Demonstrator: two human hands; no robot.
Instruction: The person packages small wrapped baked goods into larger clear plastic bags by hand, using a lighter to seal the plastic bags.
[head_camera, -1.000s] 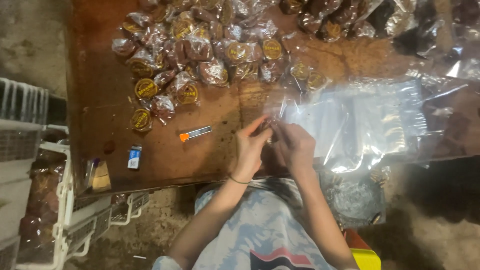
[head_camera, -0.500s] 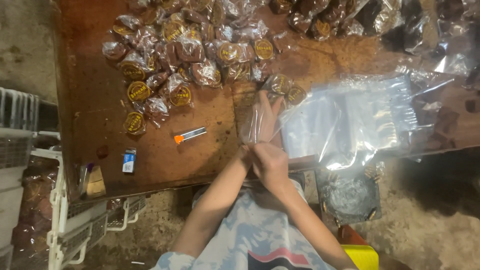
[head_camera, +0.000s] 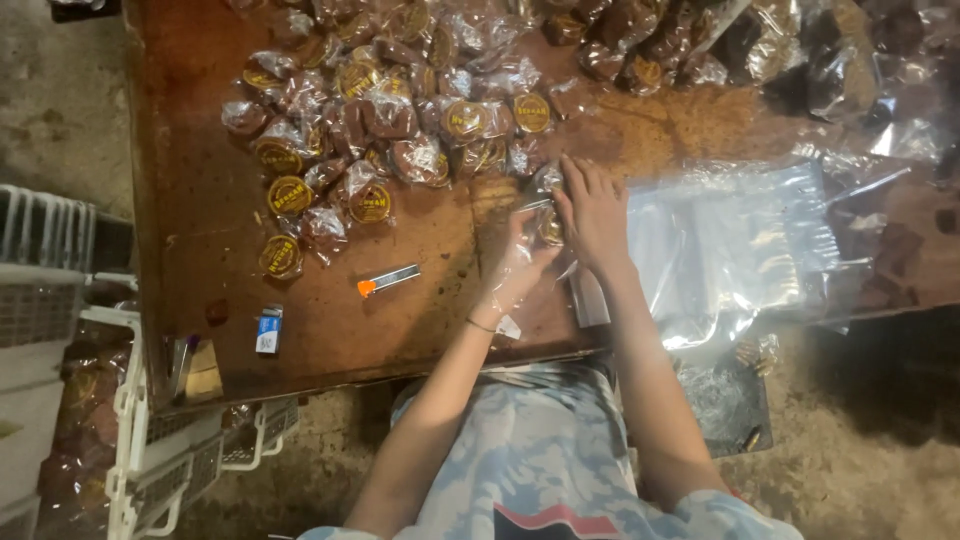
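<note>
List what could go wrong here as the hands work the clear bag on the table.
1. The left hand is inside a thin clear bag while the right hand presses a round piece at its mouth; the film might tear or the piece slip out.
2. The loose bag stack overhangs the table edge and could slide off.
3. The cutter lies close to the left forearm and might get knocked.

A clear plastic bag (head_camera: 520, 262) is held over the bench, crumpled and sheathing the left grip (head_camera: 512, 275), its mouth turned toward the right grip (head_camera: 592, 212); a small wrapped brown sweet with a round gold label (head_camera: 551, 228) sits between the two grips, pinched at the right grip's fingertips, just inside or at the bag's mouth; which, cannot be told.
</note>
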